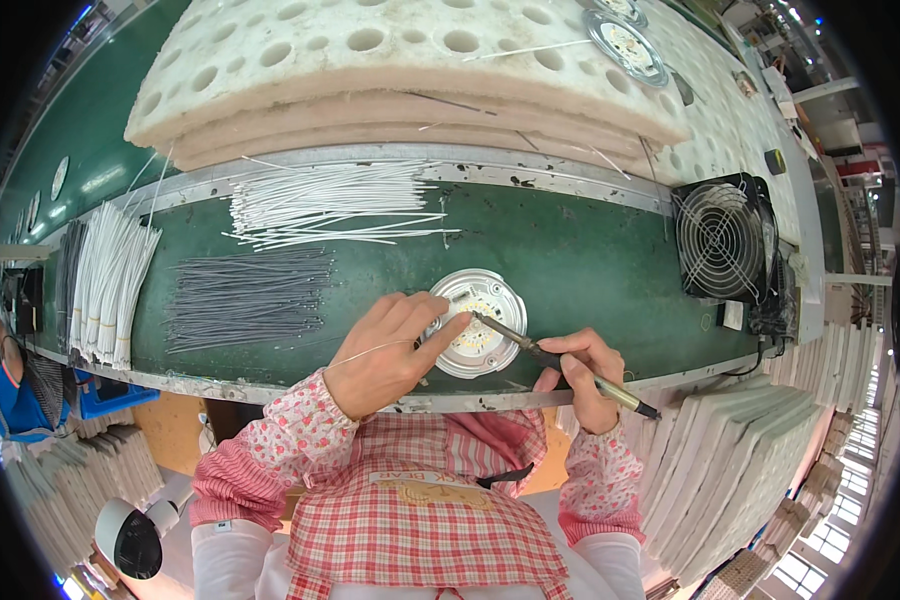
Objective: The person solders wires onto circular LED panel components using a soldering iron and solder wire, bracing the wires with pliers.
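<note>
A round white lamp base [511, 309] with a ring of yellowish LED chips on its board lies on the green bench in front of me. My left hand [385, 350] rests over its left edge, thumb and fingertips drawn together near the middle of the board. A thin solder wire [378, 348] crosses the back of that hand toward the pinch; its end is hidden. Gripped like a pen, a soldering iron [610, 389] is in my right hand [588, 375]. Its tip comes down on the board close to my left fingertips.
White wires [330, 195] and grey wires [250, 298] lie in piles at left, beside standing white bundles [115, 285]. A black fan [720, 240] stands at right. Behind the bench, stacked foam boards [410, 75] with holes carry more round lamp pieces [627, 48].
</note>
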Available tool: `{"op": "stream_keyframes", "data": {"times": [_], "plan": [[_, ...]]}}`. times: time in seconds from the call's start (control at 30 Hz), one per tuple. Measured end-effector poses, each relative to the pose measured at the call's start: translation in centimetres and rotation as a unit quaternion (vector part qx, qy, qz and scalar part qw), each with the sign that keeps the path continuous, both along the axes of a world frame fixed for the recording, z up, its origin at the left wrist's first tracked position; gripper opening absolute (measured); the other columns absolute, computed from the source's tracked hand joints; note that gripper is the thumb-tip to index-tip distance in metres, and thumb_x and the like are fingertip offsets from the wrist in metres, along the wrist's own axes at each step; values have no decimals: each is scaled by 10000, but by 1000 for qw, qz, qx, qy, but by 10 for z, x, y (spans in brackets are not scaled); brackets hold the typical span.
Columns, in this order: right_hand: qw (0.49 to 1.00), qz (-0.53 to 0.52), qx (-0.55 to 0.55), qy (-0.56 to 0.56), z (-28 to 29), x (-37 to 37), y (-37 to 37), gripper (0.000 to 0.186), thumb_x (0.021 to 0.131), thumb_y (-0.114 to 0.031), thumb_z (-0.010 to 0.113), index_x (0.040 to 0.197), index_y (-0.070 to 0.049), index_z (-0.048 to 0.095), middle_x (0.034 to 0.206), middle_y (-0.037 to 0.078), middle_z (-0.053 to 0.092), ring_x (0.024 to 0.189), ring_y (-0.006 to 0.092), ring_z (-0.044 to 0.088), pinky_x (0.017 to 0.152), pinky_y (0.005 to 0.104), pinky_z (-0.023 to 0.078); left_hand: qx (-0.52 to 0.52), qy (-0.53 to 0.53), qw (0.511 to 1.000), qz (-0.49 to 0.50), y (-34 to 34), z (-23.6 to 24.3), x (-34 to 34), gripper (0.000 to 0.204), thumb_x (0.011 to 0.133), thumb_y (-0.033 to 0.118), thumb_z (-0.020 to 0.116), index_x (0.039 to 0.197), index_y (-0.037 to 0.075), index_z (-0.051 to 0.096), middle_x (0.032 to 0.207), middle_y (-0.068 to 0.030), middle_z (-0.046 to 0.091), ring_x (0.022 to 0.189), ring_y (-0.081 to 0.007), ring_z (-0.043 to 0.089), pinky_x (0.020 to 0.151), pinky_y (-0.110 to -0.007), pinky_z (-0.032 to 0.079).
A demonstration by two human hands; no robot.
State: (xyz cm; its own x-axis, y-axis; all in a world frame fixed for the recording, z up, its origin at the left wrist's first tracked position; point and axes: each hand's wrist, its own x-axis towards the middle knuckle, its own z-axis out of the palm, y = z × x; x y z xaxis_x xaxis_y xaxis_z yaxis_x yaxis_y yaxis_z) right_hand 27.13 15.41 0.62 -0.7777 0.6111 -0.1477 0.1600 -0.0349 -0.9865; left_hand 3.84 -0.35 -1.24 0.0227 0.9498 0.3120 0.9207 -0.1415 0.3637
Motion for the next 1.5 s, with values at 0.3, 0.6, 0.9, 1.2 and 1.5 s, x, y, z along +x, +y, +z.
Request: {"op": "stream_keyframes", "data": {"times": [0.3, 0.6, 0.9, 1.2, 1.5], "plan": [[980, -107, 148, -73, 8, -5, -29, 283, 948, -148, 595, 1151, 40, 657, 779, 135, 686, 683, 190, 663, 657, 301, 534, 7, 15, 1000, -5, 0, 1, 1, 559, 758, 24, 678, 1311, 84, 623, 1153, -117, 595, 1072, -293, 598, 899, -413, 480], [884, 2, 455, -103, -21, -55, -57, 998, 650, -348, 910, 1432, -3, 395, 1330, 265, 498, 1231, 458, 469, 1076, 513, 350, 24, -38, 998, 44, 15, 11, -22, 295, 797, 162, 628, 1078, 80, 661, 1050, -82, 614, 1016, -254, 601, 878, -397, 450], [781, -3, 620, -73, -18, -2, -65, 250, 921, -115, 573, 1087, 17, 706, 1059, 227, 669, 1005, 383, 638, 887, 443, 506, 52, 66, 990, 117, 87, -22, -64, 166, 819, 180, 653, 927, 67, 595, 968, -71, 621, 918, -238, 622, 871, -378, 415], [962, -182, 192, -70, -63, 43, -17, 244, 906, -140, 693, 1128, -39, 693, 1097, 193, 686, 885, 339, 678, 835, 411, 538, 161, -367, 909, 111, 105, 37, -71, 141, 891, 162, 660, 966, 60, 596, 842, -157, 649, 800, -340, 650, 693, -423, 500], [963, -238, 124, -35, -10, -52, -37, 369, 890, -120, 727, 1230, -32, 613, 947, 66, 677, 794, 98, 595, 741, 251, 502, 74, -306, 943, 104, 45, 37, -6, 113, 825, 53, 747, 927, 39, 700, 832, -76, 669, 731, -196, 657, 664, -313, 501]]}}
